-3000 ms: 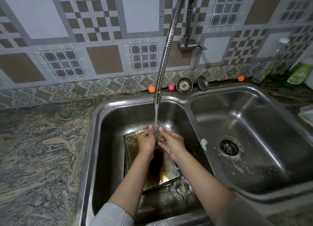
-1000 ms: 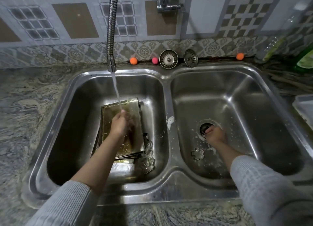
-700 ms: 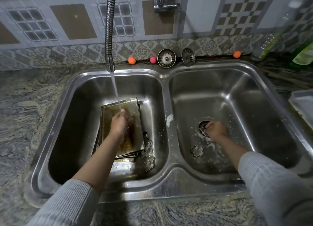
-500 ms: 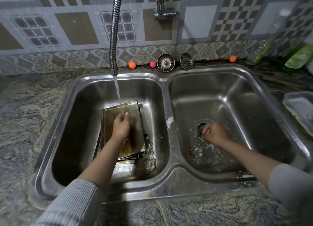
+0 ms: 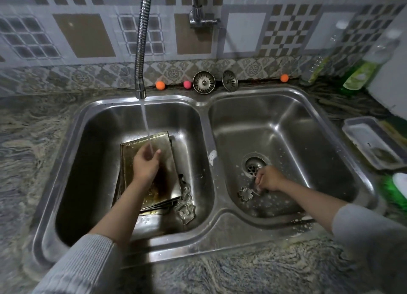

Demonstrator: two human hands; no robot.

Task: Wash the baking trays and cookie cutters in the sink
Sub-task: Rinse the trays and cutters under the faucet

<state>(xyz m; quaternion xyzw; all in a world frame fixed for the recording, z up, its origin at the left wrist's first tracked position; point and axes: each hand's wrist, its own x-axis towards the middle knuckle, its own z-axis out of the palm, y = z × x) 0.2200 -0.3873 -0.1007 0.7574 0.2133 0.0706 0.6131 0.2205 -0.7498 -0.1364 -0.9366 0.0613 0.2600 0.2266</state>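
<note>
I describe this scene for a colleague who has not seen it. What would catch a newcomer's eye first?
First, the stream of water falling from the flexible tap onto the left hand, which hovers over the stained baking trays stacked in the left basin. Next, the right hand low in the right basin beside the drain, with a flower-shaped cookie cutter just next to it. What its curled fingers hold is unclear.
</note>
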